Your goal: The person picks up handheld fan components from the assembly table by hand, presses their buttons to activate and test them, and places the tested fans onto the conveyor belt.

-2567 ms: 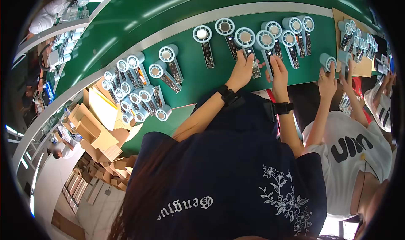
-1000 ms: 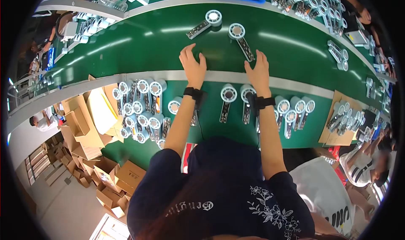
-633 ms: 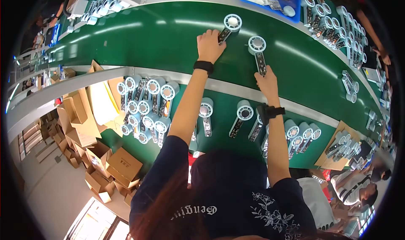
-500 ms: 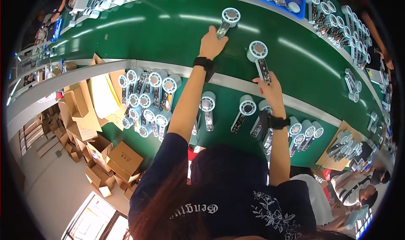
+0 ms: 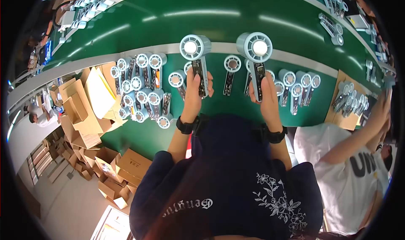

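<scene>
My left hand is closed round the handle of a light blue handheld fan, whose round head points up. The handle's front is off, so a dark circuit board shows. In the same way my right hand grips a second handheld fan, also with its circuit board bare. Both are held up above the green bench, side by side and apart. Behind and between them another fan lies on the bench. A further fan lies left of my left hand, partly covered by it.
Several fans lie grouped on the left of the green bench, and more fans on the right. A metal rail separates bench and green belt. Cardboard boxes stand at left. A co-worker in a white shirt is at right.
Both hands have drawn back from the green belt toward my body, bringing the two fans over the bench. The camera view has shifted, and the co-worker at right has come further into view.
</scene>
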### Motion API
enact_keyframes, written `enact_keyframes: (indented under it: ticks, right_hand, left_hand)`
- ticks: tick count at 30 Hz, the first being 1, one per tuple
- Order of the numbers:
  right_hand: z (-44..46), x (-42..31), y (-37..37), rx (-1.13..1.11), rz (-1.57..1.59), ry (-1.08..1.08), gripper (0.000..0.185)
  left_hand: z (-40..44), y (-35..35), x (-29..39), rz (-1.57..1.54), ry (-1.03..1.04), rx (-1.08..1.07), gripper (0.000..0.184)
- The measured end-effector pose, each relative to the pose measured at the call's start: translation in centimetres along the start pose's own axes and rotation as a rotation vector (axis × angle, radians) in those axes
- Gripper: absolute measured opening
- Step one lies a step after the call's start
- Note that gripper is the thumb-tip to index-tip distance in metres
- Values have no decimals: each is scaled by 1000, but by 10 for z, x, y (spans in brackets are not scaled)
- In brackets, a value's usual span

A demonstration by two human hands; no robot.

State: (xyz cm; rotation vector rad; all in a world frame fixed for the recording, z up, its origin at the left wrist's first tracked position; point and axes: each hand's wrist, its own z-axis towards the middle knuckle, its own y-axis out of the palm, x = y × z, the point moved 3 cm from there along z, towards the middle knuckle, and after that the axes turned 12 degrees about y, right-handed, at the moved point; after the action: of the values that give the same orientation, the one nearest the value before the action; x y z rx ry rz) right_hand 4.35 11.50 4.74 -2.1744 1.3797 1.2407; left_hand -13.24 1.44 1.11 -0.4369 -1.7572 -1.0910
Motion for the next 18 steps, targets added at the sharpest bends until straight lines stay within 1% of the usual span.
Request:
enact_keyframes:
  ticks: [5,7,9,12,16,18]
  right_hand:
    - [-25,26,-1,24,-37,63,30]
    - [-32,34,3,34,-47,83,29]
    - [-41,42,8,50,35,112,29]
    - [-42,45,13,73,61,101,30]
    - [-45,47,15,95,56,92,31]
    - [-46,47,16,84,102,120,32]
  left_hand:
    - [-41,0,-5,37,-45,-17,28]
    - [-43,5,-9,92,11,-43,30]
    - [-51,6,-14,121,30,-50,30]
    - [-51,9,-22,-98,11,-5,34]
    - [-53,12,-20,-9,16,-37,38]
    - [-55,15,-21,-45,-1,-34,39]
